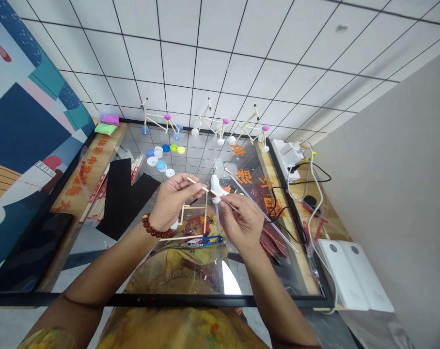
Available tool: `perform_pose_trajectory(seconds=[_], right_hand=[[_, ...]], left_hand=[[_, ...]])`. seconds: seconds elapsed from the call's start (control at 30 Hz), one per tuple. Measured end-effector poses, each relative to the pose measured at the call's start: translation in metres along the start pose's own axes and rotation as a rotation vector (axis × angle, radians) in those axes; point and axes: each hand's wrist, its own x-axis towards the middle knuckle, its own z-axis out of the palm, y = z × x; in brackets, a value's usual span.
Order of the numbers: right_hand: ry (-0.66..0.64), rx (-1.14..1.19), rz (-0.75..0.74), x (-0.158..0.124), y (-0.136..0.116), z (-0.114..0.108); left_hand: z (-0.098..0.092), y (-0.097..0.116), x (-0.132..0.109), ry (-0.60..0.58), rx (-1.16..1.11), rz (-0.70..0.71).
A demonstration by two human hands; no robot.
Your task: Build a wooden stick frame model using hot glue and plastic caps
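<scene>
Your left grip (178,196) pinches a thin, pale wooden stick (191,181); your right grip (243,218) pinches another slim, pale wooden stick (215,194).

White tiled wall (214,68) with dark joints, at rear. Colourful mural (20,121), left; plain grey wall (394,145), right. Glass-topped table (183,300), edged in black.

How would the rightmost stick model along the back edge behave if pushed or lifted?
The rightmost stick model is probably light, given its thin sticks. Its slender build looks fragile if squeezed. Pushed, it might roll, having round white caps underneath.
</scene>
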Motion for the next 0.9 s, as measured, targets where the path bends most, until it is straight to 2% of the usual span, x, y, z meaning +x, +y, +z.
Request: perform_pose_trajectory(seconds=[0.33,0.53,0.9], right_hand=[[-0.021,0.008,-0.070,-0.0032,-0.0016,-0.0007],[0.048,-0.045,-0.046,-0.0015,0.0019,-0.0001],[0.014,-0.039,-0.082,-0.0014,-0.0011,0.0003]], left_hand=[[-0.0014,-0.0010,0.0006,-0.012,0.014,0.015],[-0.0003,-0.0014,-0.0003,-0.005,0.014,0.002],[-0.0004,-0.0015,0.0005,-0.006,0.022,0.010]])
